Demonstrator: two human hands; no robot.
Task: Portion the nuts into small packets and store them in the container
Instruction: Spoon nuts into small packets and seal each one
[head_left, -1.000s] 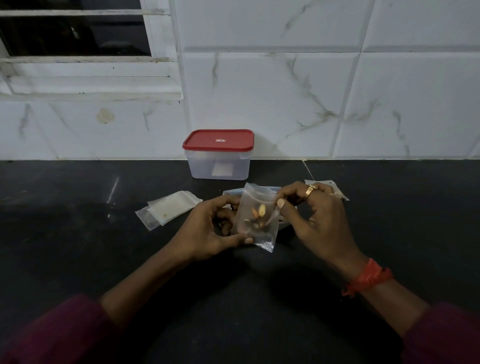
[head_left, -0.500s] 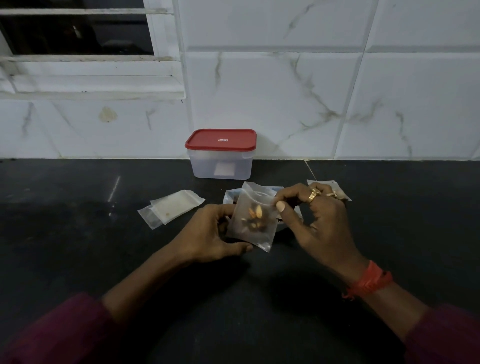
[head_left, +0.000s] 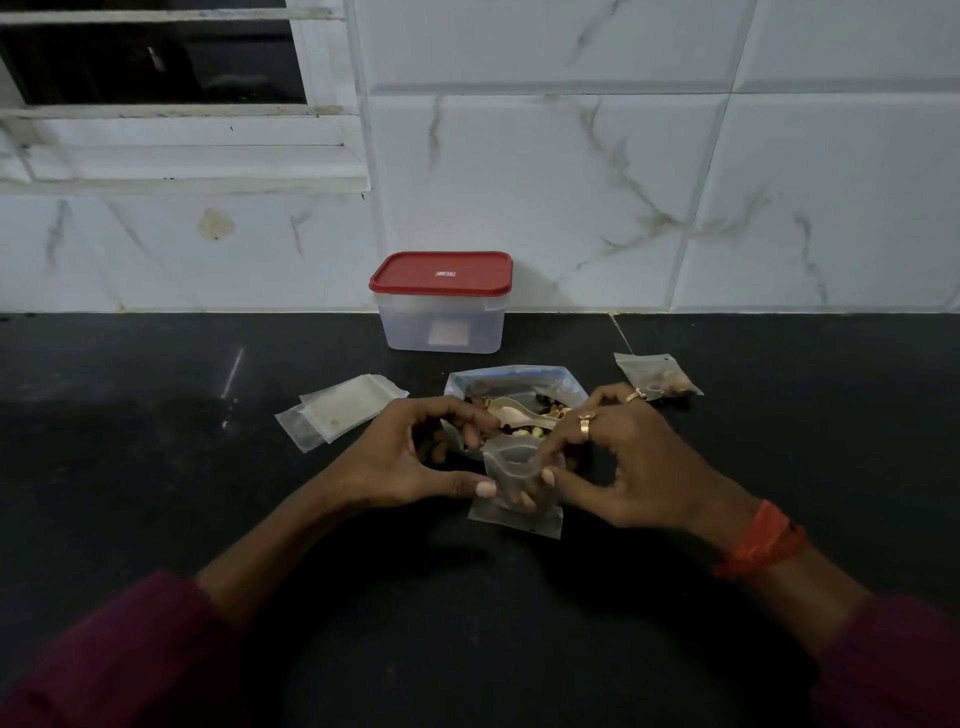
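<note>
Two hands, the left hand (head_left: 410, 462) and the right hand (head_left: 634, 467), are close together over the middle of the dark desk (head_left: 156, 467), both clamped on one small clear packet (head_left: 514, 519). The left hand pinches the packet's left edge, thumb in front and fingers curled behind. The right hand pinches the packet's mouth, thumb on the near side; fingertips show through the film. The packet's mouth faces away from the person and its sealed bottom edge is just above or on the desk; which one cannot be told. Its contents cannot be made out. Just behind the packet lies a larger open bag (head_left: 511, 382) of nuts (head_left: 524, 430), with a pale spoon (head_left: 511, 410) resting on the nuts, bowl to the left. The container (head_left: 441, 327), clear-walled with a red lid (head_left: 441, 273) fitted on top, stands behind the bag against the tiled wall (head_left: 571, 182). Left of the bag, a small stack of empty packets (head_left: 343, 410) lies flat on the desk. Right of the bag, near the right hand's knuckles, lies a filled packet (head_left: 654, 374) with nuts at its right end. The right hand carries rings (head_left: 585, 427) and a red wristband (head_left: 761, 540). A window (head_left: 156, 62) sits in the wall at upper left
</note>
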